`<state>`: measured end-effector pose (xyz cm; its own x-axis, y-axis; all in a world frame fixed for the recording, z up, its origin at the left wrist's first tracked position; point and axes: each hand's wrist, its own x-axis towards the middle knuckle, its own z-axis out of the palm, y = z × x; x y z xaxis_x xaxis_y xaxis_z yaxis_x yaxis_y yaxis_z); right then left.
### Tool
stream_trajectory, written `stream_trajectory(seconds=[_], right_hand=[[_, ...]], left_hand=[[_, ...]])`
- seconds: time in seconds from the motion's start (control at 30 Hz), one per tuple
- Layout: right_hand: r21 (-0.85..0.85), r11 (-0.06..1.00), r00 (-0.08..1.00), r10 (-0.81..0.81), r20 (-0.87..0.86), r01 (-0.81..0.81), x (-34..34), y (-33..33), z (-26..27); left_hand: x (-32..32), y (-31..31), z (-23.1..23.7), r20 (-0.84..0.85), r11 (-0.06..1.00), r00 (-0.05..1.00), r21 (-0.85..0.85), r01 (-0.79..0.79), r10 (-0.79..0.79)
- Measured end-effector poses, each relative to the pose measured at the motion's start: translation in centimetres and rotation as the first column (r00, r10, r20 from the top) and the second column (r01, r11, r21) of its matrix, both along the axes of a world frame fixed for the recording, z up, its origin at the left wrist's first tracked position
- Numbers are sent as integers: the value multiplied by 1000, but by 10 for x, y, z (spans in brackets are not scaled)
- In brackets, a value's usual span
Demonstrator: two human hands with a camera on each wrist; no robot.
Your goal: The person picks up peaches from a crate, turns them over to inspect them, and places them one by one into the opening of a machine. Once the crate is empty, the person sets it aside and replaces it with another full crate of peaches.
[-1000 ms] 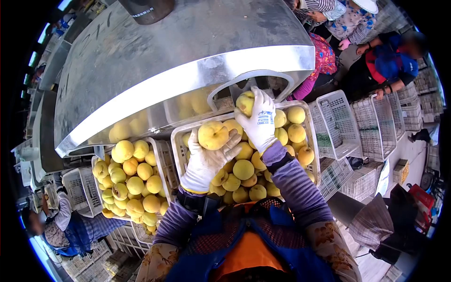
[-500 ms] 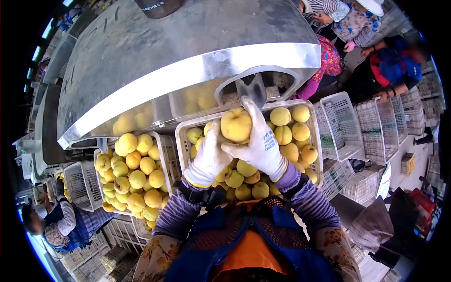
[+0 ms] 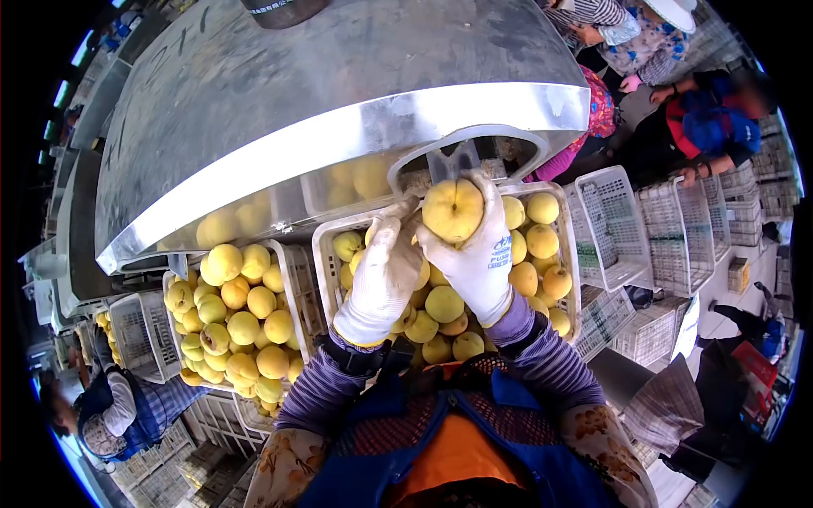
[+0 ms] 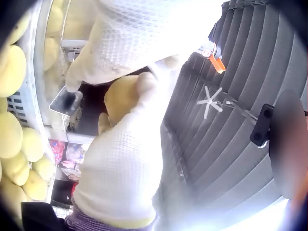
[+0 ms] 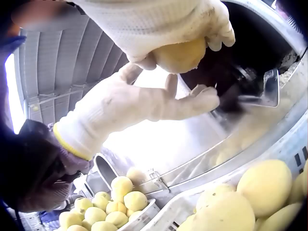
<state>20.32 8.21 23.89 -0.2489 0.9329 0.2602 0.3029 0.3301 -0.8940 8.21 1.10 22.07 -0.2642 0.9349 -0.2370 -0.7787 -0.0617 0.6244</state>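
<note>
A yellow peach (image 3: 453, 210) is gripped in my gloved right hand (image 3: 474, 262), its stem-end crease turned up toward the head camera. The right wrist view shows the same peach (image 5: 180, 57) under the curled fingers. Beside it is my gloved left hand (image 3: 383, 275), fingers pointing forward and holding nothing. In the right wrist view this left hand (image 5: 139, 103) has its fingers stretched out just below the peach. Beneath both hands sits a white plastic crate (image 3: 320, 275) of yellow peaches. Just beyond them is the rounded opening of a metal machine, with a grey metal piece (image 3: 453, 162) in it.
The large metal housing (image 3: 339, 68) spans the front. At left stands another crate (image 3: 296, 288) heaped with peaches (image 3: 246, 326). White crates (image 3: 605, 224) lean at right, with several people (image 3: 703, 118) behind them. Another person (image 3: 135, 406) is at far left.
Earlier the hands held a peach each; the left's is gone from its palm. The right hand drew back from the opening, and the peach it holds now shows its crease upward. Left fingers moved off it.
</note>
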Motion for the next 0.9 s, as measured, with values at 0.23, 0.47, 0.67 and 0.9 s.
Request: stream_trajectory(seconds=[0.23,0.47,0.67,0.9], right_hand=[[310,950,881,-169,441,27,-25,110,-60],[-12,988,836,135,532,-151,48,55,-21],[-357,855,410,499,763,-376,69,35,-100],[-262,912,912,367,181,-315,63,-1,-27]], left_hand=[[-30,-41,-67,-510,970,848,-241,20,-144],[-6,-33,-63,-626,849,-718,-520,94,-304],[-13,-27,-73,-702,899,-686,-406,163,-192],[8,-35,-22,28,979,988,-130,155,-152]])
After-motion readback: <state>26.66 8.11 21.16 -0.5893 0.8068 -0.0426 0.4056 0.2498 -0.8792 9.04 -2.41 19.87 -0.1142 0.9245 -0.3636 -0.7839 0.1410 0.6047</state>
